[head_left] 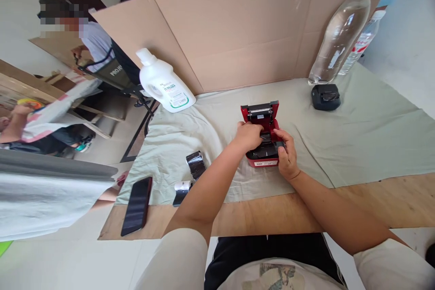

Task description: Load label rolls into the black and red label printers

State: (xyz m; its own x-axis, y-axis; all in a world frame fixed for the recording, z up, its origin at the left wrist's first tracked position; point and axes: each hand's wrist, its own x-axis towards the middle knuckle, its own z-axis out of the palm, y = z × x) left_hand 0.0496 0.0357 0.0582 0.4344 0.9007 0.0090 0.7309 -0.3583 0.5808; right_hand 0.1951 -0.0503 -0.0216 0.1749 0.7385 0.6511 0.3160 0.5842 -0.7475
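Head view, largest first. Cardboard sheet [244, 31] stands upright across the top centre of the frame, tape strip near its top edge. Pale green cloth [367, 131] covers most of the wooden table [390, 199]; bare wood shows along the lower edge.

Containers: big clear plastic bottle [341, 31] with blue cap, upper right, leaning against the cardboard, looks near empty, can't tell for certain. Smaller clear bottle [362, 43] with a red label just behind it, contents not readable. White jug [163, 82] with a green-printed label, upper left of centre, tilted at the cloth's edge; opaque, fill unknown.

Red label printer [263, 138] sits at frame centre on the cloth, lid flipped open toward the cardboard, black compartment inside exposed. Left hand [248, 137] is curled over the printer's left side, fingers down in the open compartment. Right hand [287, 154] grips the right front corner, thumb on top, fingers wrapped around the side. What is under the fingers is hidden.

Black phone [137, 206], lower left, lies flat on bare wood at the table edge. Small black device [325, 96] sits on the cloth below the bottles. Black ribbon roll [196, 164] and a small white roll [182, 186] lie just left of the left forearm.

Another person sits in the upper left of the frame, well apart.
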